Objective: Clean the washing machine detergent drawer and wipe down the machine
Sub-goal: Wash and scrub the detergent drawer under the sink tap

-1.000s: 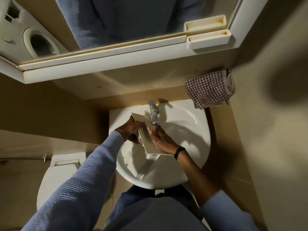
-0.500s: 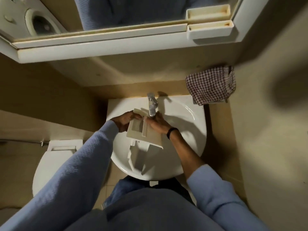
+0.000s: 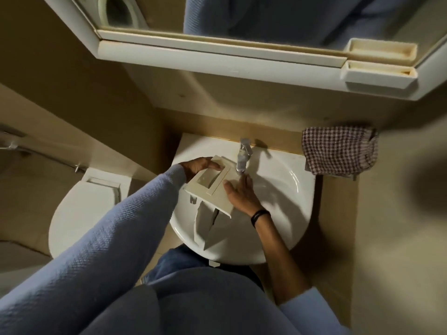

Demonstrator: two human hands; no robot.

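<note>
Two hands hold the detergent drawer (image 3: 210, 188) over the white sink (image 3: 294, 189), and we are looking almost straight down on it. The drawer's cream front panel faces up, its recessed grip toward the left. Its compartment body hangs below the panel and points toward the near rim of the basin. We cannot make out any writing on the panel; it is too soft to read.

Our left hand (image 3: 197, 166) grips the far-left end of the panel, thumb curled over the top face and fingers underneath. Our right hand (image 3: 242, 197) lies flat on the right part of the panel, fingers straight and close together. Its fingertips sit just below the spout of the chrome tap (image 3: 243, 154). Whether water is running we cannot tell. A dark band (image 3: 260, 216) circles the right wrist, where the sleeve is pushed up. A blue sleeve (image 3: 116, 238) covers the left arm to the wrist and hides the sink's near-left rim.

A red-and-white checked cloth (image 3: 339, 149) hangs just right of the sink against the wall. A toilet (image 3: 82, 213) with its lid down stands to the left. Above the sink at the far side is a white-framed mirror (image 3: 266, 18) with a small tray shelf (image 3: 379, 74) at its right end. In the mirror's far-left corner we see the reflected round door of the washing machine (image 3: 118, 10).
</note>
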